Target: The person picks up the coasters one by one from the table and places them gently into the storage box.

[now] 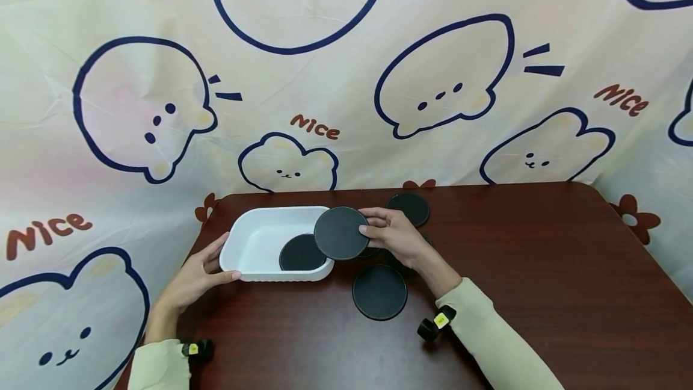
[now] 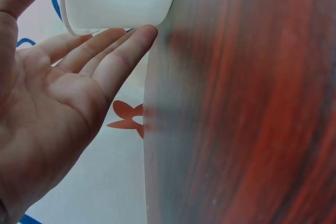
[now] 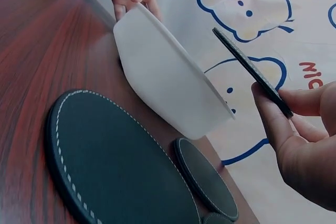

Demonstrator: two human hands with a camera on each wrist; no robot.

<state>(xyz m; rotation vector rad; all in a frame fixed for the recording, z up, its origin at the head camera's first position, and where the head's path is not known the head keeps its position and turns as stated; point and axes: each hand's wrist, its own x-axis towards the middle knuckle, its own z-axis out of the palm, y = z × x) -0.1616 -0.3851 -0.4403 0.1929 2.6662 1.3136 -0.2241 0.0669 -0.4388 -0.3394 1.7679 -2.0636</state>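
My right hand (image 1: 392, 233) pinches a round black coaster (image 1: 340, 233) by its edge, thumb on top. The coaster is held over the right end of a white plastic tray (image 1: 246, 244). Inside the tray lies another black coaster (image 1: 301, 253). My left hand (image 1: 195, 272) holds the tray's left end, its thumb at the near corner and the other fingers along the end wall. In the right wrist view, the pinched coaster (image 3: 252, 72) is edge-on, and a stitched coaster (image 3: 118, 156) lies in the foreground.
The dark wooden table (image 1: 541, 269) meets a patterned cloth (image 1: 357, 77) at its back edge. On the table are a near coaster (image 1: 380, 292) and a far coaster (image 1: 408, 208). More coasters are partly hidden below my right hand.
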